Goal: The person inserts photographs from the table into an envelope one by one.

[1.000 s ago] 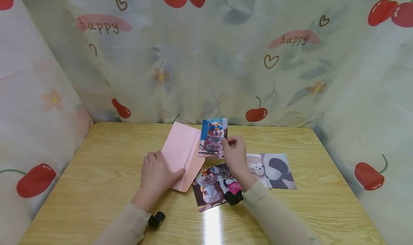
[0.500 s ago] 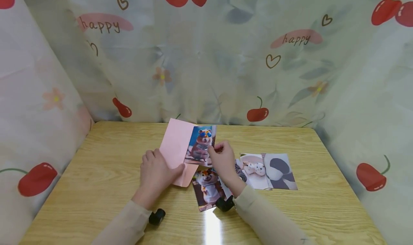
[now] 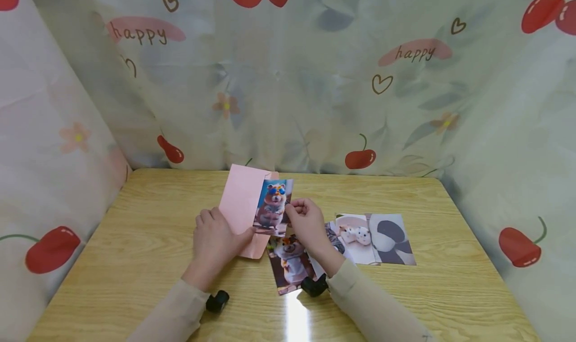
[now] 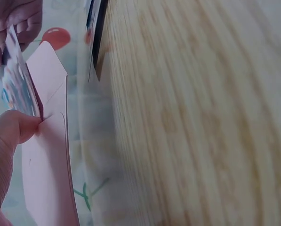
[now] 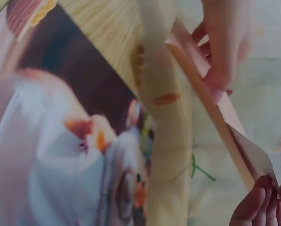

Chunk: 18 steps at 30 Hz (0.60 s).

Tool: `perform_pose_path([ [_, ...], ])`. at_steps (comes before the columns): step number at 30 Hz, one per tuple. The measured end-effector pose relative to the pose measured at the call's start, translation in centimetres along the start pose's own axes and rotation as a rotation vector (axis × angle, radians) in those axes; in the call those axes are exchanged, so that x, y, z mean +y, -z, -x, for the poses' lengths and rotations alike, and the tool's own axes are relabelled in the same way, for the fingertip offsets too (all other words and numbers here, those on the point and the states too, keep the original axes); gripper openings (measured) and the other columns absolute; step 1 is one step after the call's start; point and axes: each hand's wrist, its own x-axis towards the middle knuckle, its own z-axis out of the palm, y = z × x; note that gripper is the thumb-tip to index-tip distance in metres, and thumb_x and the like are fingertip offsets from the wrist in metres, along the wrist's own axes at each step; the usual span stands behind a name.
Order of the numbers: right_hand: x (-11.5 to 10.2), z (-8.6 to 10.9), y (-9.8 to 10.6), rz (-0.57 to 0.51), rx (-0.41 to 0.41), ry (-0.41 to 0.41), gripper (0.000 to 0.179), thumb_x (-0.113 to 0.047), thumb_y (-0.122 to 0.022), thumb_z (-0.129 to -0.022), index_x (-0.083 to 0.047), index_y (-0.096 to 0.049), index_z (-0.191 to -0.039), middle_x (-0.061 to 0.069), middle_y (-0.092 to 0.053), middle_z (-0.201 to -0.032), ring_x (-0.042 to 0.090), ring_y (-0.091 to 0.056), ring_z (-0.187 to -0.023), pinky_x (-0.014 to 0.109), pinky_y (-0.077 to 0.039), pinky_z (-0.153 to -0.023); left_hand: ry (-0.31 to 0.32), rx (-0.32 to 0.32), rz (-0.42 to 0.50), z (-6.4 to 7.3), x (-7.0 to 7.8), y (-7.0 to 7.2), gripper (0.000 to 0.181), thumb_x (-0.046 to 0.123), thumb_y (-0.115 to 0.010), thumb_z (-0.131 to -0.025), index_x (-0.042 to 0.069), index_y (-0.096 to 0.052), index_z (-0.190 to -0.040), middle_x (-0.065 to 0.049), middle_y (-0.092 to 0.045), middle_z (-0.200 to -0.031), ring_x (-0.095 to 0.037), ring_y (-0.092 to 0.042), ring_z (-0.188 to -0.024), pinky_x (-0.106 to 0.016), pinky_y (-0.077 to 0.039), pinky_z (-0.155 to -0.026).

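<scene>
A pink envelope (image 3: 240, 197) is held up over the table by my left hand (image 3: 219, 237), its thumb on the near face at the opening and the other fingers behind. My right hand (image 3: 308, 224) pinches the right edge of a photo card (image 3: 272, 207) showing a hamster in sunglasses. The card's left edge sits at the envelope's mouth; in the left wrist view the card (image 4: 18, 84) meets the opening beside the left thumb (image 4: 27, 126). How far it reaches inside cannot be told. The right wrist view shows the right fingertips (image 5: 260, 202) on the card.
Below the right hand lies another hamster photo (image 3: 290, 267), partly covered by the wrist. To the right, overlapping photos (image 3: 391, 239) lie flat on the wooden table (image 3: 441, 292). A patterned curtain (image 3: 279, 82) hangs behind and along both sides.
My right hand has brought the hamster photo left and slightly down, from beside the envelope to its opening. The envelope has shifted a little left and turned slightly in my left hand.
</scene>
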Motion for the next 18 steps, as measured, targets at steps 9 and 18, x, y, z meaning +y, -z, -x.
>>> perform_pose_path([
  [9, -0.6, -0.2, -0.3, -0.047, -0.096, -0.03, 0.017, -0.015, -0.064, -0.093, -0.001, -0.063, -0.102, 0.012, -0.069, -0.086, 0.025, -0.068, -0.069, 0.041, -0.055, -0.068, -0.004, 0.02, 0.009, 0.1, 0.0, 0.1, 0.103, 0.072, -0.07, -0.064, -0.013, -0.041, -0.116, -0.026, -0.042, -0.105, -0.038, -0.042, -0.094, -0.048, -0.042, -0.079],
  [18, 0.3, -0.9, -0.7, 0.011, -0.064, -0.067, 0.015, -0.01, -0.066, -0.09, 0.001, -0.062, -0.1, 0.012, -0.07, -0.082, 0.032, -0.069, -0.068, 0.047, -0.055, -0.068, 0.04, -0.098, 0.113, 0.4, 0.5, 0.4, 0.098, 0.07, -0.07, -0.065, -0.01, -0.043, -0.116, -0.025, -0.043, -0.109, -0.036, -0.041, -0.097, -0.047, -0.041, -0.081],
])
